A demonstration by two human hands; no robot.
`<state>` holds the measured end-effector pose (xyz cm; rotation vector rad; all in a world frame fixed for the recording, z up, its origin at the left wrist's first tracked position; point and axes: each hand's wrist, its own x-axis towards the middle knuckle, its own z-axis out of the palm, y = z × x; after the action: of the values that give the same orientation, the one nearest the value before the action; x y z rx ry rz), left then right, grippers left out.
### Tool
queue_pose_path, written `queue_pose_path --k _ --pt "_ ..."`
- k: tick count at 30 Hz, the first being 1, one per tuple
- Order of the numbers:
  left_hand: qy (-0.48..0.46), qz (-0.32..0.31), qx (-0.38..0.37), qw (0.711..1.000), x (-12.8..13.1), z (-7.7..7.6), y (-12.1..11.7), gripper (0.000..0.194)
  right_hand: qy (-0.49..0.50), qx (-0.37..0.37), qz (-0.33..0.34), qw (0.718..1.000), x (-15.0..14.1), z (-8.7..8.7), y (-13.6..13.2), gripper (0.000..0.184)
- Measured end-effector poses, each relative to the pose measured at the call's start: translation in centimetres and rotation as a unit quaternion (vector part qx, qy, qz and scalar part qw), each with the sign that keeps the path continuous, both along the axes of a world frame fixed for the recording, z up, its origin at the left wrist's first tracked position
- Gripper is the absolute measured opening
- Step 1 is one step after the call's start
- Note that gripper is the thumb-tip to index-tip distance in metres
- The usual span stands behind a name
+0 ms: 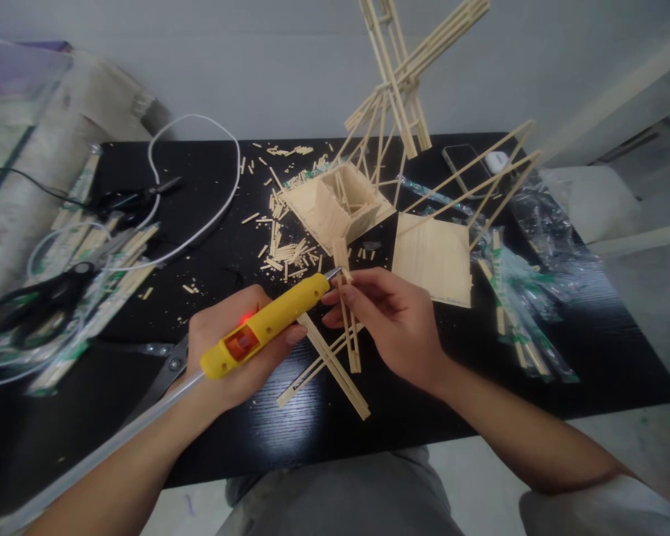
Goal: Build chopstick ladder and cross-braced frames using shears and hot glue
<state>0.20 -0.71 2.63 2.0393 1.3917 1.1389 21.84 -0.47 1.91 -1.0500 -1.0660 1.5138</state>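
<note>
My left hand (231, 350) is wrapped round a yellow glue gun (268, 324) with a clear glue stick trailing out of its back. Its metal tip touches a small frame of wooden sticks (335, 357). My right hand (394, 320) pinches the upper part of that stick frame, holding it just above the black table (592, 350). Behind the hands stands a small open box built of sticks (335, 201), with a flat stick panel (435, 257) to its right.
A tall lattice of long sticks (402, 82) rises at the back. Cut stick bits (282, 249) litter the table centre. Black scissors (39, 298), a white cable (201, 171) and stick bundles lie left. Plastic wrappers (525, 298) and a phone (463, 167) lie right.
</note>
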Motion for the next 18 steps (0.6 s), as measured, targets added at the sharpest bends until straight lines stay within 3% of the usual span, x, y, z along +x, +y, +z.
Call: queue_pose_path --k 9,16,18 --pt "0.038 -0.006 0.014 0.999 -0.22 0.12 0.08 0.043 0.002 0.01 -0.006 1.0 0.11 -0.13 0.04 0.013" --pt "0.067 0.024 -0.056 0.996 -0.69 0.07 -0.51 0.041 0.027 0.038 0.001 0.999 0.1 -0.43 0.13 0.012" --pt "0.066 0.008 -0.057 0.996 -0.89 0.05 -0.48 0.041 0.026 0.04 0.002 0.999 0.07 -0.49 0.14 0.01"
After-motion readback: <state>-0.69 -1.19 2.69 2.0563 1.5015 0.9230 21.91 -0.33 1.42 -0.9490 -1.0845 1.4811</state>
